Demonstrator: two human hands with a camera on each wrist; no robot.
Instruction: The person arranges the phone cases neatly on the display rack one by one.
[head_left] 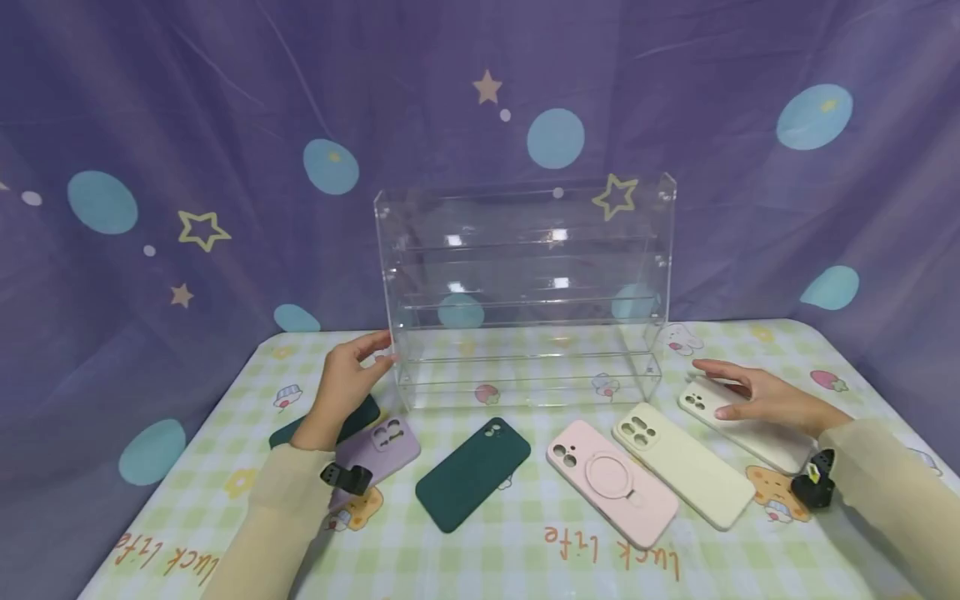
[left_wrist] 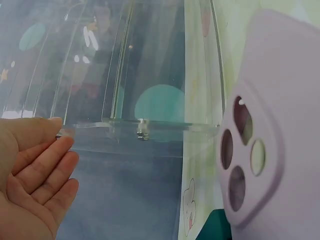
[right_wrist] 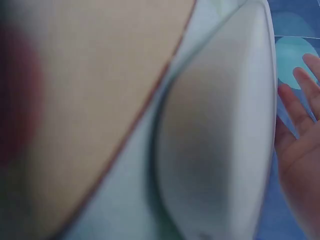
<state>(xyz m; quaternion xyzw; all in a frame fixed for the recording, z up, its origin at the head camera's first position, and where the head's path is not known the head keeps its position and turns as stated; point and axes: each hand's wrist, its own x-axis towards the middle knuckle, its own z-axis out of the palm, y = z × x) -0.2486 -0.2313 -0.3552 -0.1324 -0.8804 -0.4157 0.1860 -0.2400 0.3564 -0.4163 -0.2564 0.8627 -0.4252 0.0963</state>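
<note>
A clear acrylic display rack with several tiers stands at the back of the table. My left hand is at its left side panel; in the left wrist view the thumb and index finger pinch the panel's edge. Below that wrist lie a purple phone case and a dark green phone case, both partly covered by the arm. On the right, my right hand hovers over a white phone case, its fingers loosely extended and the thumb overlapping the case near its camera holes.
Another dark green phone case lies front centre. Right of it are a pink phone case with a ring and a cream phone case. A green checked tablecloth covers the table; a purple curtain hangs behind.
</note>
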